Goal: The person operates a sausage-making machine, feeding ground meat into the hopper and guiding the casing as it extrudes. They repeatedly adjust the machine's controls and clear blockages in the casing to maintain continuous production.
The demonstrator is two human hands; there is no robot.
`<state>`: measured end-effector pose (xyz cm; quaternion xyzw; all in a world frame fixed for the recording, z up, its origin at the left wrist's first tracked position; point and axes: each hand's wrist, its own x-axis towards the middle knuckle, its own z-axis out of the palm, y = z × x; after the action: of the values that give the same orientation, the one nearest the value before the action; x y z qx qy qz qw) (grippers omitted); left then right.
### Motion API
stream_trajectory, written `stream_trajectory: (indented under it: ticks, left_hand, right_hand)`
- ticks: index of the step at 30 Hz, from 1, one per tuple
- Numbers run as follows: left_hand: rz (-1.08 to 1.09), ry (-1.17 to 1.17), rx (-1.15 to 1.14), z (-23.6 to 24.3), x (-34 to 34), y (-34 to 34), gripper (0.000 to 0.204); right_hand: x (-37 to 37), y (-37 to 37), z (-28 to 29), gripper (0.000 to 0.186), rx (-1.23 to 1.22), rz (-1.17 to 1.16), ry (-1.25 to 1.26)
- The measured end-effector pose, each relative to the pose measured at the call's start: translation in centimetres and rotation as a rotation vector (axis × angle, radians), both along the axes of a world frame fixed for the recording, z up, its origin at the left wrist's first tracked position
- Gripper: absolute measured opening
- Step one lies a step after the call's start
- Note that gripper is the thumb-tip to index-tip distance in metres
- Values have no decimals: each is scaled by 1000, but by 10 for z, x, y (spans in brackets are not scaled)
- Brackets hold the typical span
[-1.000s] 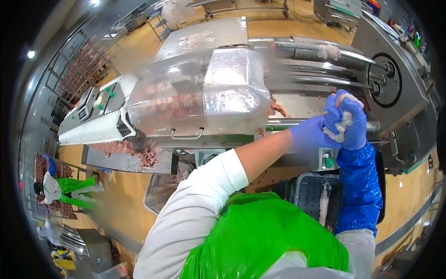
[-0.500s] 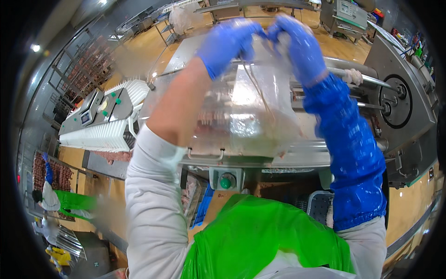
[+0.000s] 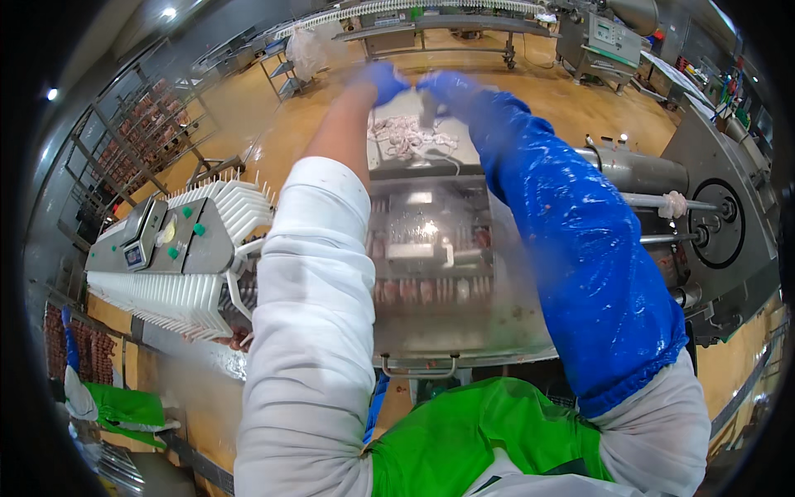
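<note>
Two-handed handling of pale strands (image 3: 406,139)

Head view: the left hand (image 3: 386,83) and right hand (image 3: 450,88) nearly meet near the far edge of the steel table (image 3: 466,145). Fingers appear curled; blur hides their opening and any grip. The strands lie heaped on the table. Advisable: keep slack off the cover (image 3: 439,331).

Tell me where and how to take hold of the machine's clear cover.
By the bar handle at the near edge of the clear cover, probably best from the near side: the bar juts out that way, and its two ends bend back toward the cover, seemingly leaving a gap to grip through.
</note>
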<state>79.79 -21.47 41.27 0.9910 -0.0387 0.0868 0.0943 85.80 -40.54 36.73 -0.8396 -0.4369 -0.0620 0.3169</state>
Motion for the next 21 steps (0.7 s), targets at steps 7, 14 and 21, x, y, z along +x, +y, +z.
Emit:
stream_trajectory:
  ticks: [7,14,21]
  left_hand:
    - [17,-34,-141,-16,12,23,47]
    - [-72,56,-329,26,-50,-3,50]
    - [-256,-291,-203,35,-191,-15,46]
  right_hand:
    - [-50,15,24,38,-495,-461,-264]
    - [-75,-13,55,29,-582,-411,-382]
    - [-59,-71,82,34,-101,-196,-582]
